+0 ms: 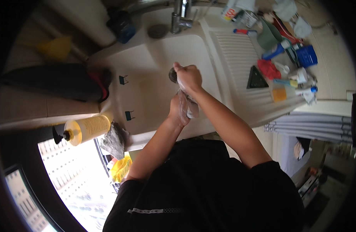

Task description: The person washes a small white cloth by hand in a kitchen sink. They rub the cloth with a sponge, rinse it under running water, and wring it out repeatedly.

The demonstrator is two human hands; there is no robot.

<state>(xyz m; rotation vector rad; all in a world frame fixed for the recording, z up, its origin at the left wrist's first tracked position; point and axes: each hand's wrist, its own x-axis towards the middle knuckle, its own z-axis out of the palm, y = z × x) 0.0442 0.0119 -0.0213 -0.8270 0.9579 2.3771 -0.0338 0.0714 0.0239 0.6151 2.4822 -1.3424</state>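
Over the basin of a pale sink (143, 95), my two hands are close together, one above the other in the view. My right hand (191, 77) is closed in a fist beside the metal drain (172, 75), gripping one end of a wet, whitish, partly see-through item (182, 101), perhaps thin cloth or plastic. Nearer my body, my left hand (178, 108) is curled around the same item, which hangs past the palm and wrist. Blur hides its exact shape and some of my fingers. A chrome faucet (176, 21) stands at the sink's far edge.
A ribbed drainboard (236, 52) lies right, with a black triangular holder (257, 78), a red cloth (269, 69), a green cup (268, 34) and several brushes and bottles. At left are a yellow pump bottle (88, 129), a grey rag (115, 140) and a dark padded object (56, 81).
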